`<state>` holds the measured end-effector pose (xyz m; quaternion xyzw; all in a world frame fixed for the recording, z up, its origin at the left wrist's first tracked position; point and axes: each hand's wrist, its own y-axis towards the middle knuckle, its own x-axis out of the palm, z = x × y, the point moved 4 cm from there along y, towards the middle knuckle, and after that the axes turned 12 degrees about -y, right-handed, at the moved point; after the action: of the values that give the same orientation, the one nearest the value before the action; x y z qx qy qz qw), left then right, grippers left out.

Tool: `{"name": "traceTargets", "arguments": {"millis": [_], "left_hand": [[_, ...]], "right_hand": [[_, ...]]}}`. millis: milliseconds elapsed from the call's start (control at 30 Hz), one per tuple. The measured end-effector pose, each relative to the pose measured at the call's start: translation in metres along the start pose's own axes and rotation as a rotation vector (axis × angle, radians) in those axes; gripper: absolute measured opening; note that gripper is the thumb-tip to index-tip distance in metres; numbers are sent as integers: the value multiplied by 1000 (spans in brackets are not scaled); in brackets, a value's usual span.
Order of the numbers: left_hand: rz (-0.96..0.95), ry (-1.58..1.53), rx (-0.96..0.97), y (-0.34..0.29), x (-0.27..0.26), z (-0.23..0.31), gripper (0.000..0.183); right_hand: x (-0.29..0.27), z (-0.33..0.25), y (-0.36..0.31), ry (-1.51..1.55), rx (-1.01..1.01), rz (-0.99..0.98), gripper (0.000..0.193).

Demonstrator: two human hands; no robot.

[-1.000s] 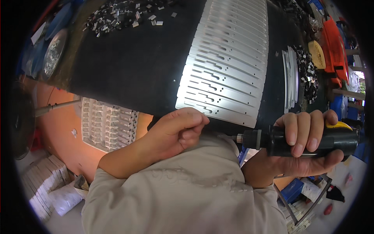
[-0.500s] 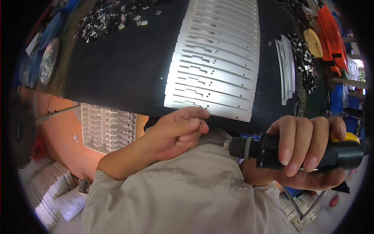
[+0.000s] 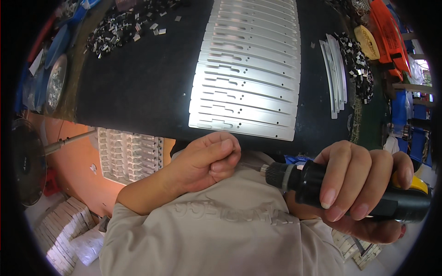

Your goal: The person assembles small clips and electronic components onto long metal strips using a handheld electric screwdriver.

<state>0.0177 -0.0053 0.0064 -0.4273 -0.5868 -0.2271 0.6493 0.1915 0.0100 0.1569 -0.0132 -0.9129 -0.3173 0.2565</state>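
My right hand (image 3: 359, 184) is wrapped round a black electric screwdriver (image 3: 400, 202) with a yellow patch on its body. The screwdriver's ribbed nose points left, toward my other hand. My left hand (image 3: 212, 157) is closed in front of my shirt, thumb against curled fingers; whatever it may hold is hidden. Just beyond it, on the black tabletop, lies a long row of silver metal strips (image 3: 258, 97), side by side. Each strip has a stepped slot and small round holes. The near end of the row almost reaches my left fingers.
Loose small metal pieces (image 3: 115, 34) lie at the far left, and more small pieces (image 3: 361, 69) at the right. Beside those are several separate strips (image 3: 334, 76). A yellow tray (image 3: 367, 42) and an orange basket (image 3: 391, 37) stand far right. A rack of metal parts (image 3: 131, 154) sits lower left.
My left hand has drawn its index finger in and curled tighter. My right hand has tilted the screwdriver, its rear end now lower. The view has shifted slightly.
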Motion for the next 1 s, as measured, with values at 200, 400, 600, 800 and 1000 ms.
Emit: {"name": "traceTargets", "arguments": {"millis": [200, 400, 600, 800, 1000], "left_hand": [[-15, 4, 0, -1, 0, -1, 15], [27, 13, 2, -3, 0, -1, 16], [16, 3, -8, -3, 1, -1, 15], [-31, 41, 6, -2, 2, -2, 15], [31, 226, 62, -6, 5, -2, 22]], "right_hand": [[-1, -2, -2, -82, 10, -69, 50], [5, 1, -4, -149, -28, -104, 51], [3, 5, 0, -75, -40, -257, 50], [10, 6, -4, -150, -5, -194, 51], [9, 11, -5, -137, -26, -74, 58]]}}
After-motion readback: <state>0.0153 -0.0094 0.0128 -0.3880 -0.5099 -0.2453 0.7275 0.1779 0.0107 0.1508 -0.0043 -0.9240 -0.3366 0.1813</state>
